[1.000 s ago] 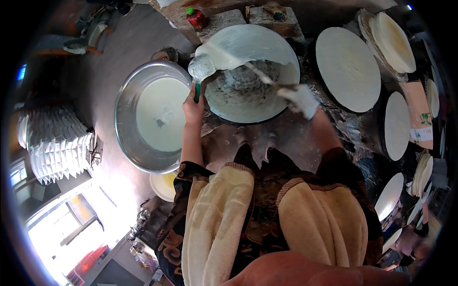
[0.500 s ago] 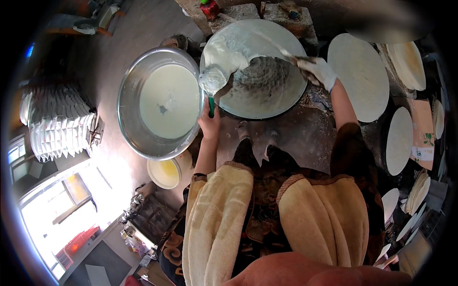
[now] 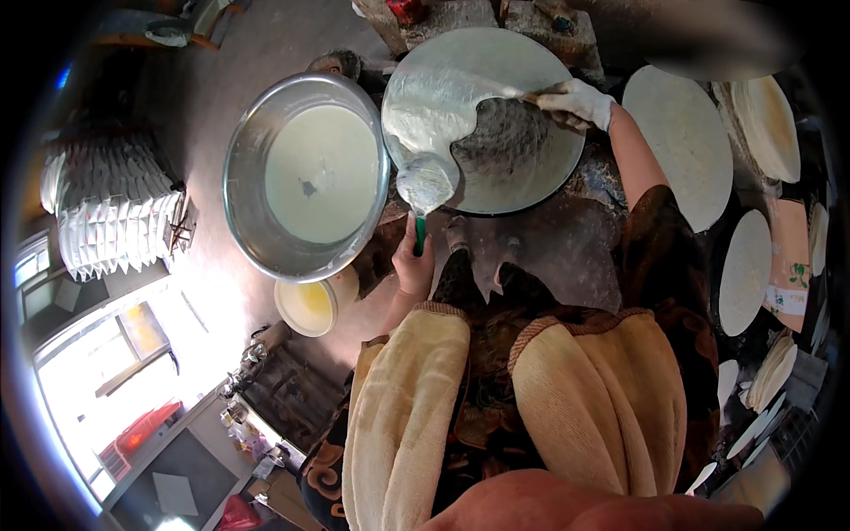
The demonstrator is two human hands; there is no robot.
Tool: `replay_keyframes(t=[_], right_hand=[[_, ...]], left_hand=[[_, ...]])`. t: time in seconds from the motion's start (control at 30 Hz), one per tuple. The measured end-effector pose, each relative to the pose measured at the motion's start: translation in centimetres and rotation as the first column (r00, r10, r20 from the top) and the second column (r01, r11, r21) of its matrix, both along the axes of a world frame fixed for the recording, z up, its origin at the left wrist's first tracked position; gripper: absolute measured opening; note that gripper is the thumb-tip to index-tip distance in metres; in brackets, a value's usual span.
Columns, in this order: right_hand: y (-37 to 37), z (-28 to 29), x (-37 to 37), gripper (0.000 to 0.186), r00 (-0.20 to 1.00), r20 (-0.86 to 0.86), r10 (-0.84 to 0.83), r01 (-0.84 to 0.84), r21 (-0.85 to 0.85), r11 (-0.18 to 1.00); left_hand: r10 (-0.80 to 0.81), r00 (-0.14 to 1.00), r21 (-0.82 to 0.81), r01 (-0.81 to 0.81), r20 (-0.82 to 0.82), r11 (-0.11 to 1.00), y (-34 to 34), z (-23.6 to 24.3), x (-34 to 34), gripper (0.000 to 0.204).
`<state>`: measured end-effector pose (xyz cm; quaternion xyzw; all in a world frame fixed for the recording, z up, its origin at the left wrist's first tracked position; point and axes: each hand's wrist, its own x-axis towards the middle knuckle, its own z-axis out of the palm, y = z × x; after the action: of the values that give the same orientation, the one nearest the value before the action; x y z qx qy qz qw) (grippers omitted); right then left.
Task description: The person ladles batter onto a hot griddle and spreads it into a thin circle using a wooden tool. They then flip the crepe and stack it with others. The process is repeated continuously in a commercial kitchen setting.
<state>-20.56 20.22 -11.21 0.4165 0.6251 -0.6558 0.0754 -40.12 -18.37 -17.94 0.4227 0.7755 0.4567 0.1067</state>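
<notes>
My bare left hand point(image 3: 413, 267) is closed round the green handle of a ladle point(image 3: 427, 183). The ladle's batter-coated bowl hangs over the front left edge of a large round griddle point(image 3: 549, 173). Pale wet batter point(image 3: 434, 111) covers the griddle's left and far side, while a dark patch shows in its middle. Over the griddle's right side, my gloved right hand point(image 3: 575, 104) grips the stick of a batter spreader point(image 3: 506, 92), whose pale end lies in the batter. Left of the griddle stands a wide metal basin point(image 3: 237, 168) with white batter point(image 3: 323, 173) inside.
A white bucket point(image 3: 305, 308) with yellow contents stands beneath the basin's near side. Large round pale flatbreads point(image 3: 680, 146) lie on the right, with more stacked point(image 3: 766, 128) beyond. Blocks point(image 3: 553, 35) and a red container point(image 3: 406, 11) sit behind the griddle.
My left hand has brought the ladle rightward from beside the basin rim to the griddle's front left edge. The spreader in my right hand has shifted, and batter reaches farther toward the griddle's near left.
</notes>
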Motion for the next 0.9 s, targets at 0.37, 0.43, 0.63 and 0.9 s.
replay_keyframes(t=[0.37, 0.43, 0.63, 0.9], right_hand=[[4.7, 0.0, -1.9, 0.031, 0.981, 0.063, 0.184, -0.192, 0.162, 0.968], [3.3, 0.6, -3.5, 0.032, 0.961, 0.112, 0.253, -0.266, 0.115, 0.957], [4.7, 0.7, 0.3, 0.042, 0.871, 0.095, 0.482, -0.475, -0.092, 0.875], [4.4, 1.2, -4.1, 0.027, 0.821, 0.238, 0.519, -0.549, 0.075, 0.833]], left_hand=[[-0.286, 0.951, -0.034, 0.292, 0.114, 0.956, -0.1, 2.6, 1.4, 0.052], [-0.294, 0.948, 0.042, 0.291, 0.119, 0.956, 0.2, 2.8, 1.5, 0.051], [0.041, 0.565, 0.163, -0.306, 0.824, 0.938, 0.6, 9.2, -3.0, 0.039], [-0.373, -0.011, 0.237, -0.754, 0.928, 0.612, -6.7, 6.7, -11.1, 0.022]])
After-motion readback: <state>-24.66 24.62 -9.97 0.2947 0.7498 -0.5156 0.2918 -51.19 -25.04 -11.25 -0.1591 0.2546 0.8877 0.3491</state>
